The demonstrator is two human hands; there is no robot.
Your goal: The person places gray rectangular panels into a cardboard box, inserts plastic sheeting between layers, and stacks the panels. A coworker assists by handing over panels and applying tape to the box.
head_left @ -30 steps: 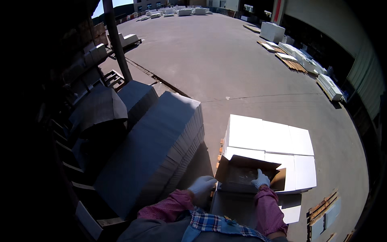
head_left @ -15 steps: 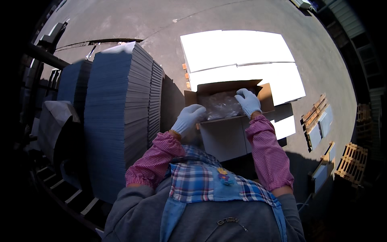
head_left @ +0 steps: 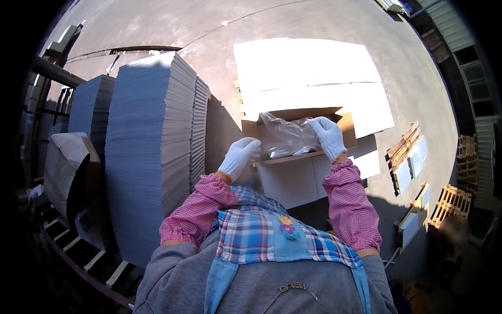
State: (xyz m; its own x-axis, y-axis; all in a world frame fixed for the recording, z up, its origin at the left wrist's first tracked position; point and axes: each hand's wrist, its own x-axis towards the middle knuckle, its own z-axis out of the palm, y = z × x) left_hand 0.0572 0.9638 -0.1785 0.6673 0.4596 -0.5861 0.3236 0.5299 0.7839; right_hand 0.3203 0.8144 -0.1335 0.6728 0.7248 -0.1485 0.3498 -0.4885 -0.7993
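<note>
An open cardboard box (head_left: 346,125) stands in front of me, white outside and brown inside. Clear plastic film (head_left: 286,137), looking like a bag, bunches up in its opening, with a corner raised at the far left. My right hand (head_left: 329,138), in a white knit glove, pinches the film at the box's right side. At the left end of the box, my gloved left hand (head_left: 240,158) is closed with its fingers curled; whatever it grips there is hidden. What lies beneath the film cannot be made out clearly.
Tall stacks of flat sheets (head_left: 137,152) rise close on my left. Beyond the box are large, sunlit white boxes (head_left: 308,63) on a pallet. Wooden pallets (head_left: 452,206) and smaller pieces lie to the right. A bulky pale wrapped thing (head_left: 65,162) stands far left.
The plastic film has been pulled up, its far left corner now standing above the box rim. My right hand has shifted slightly right and nearer; my left fingers have curled in.
</note>
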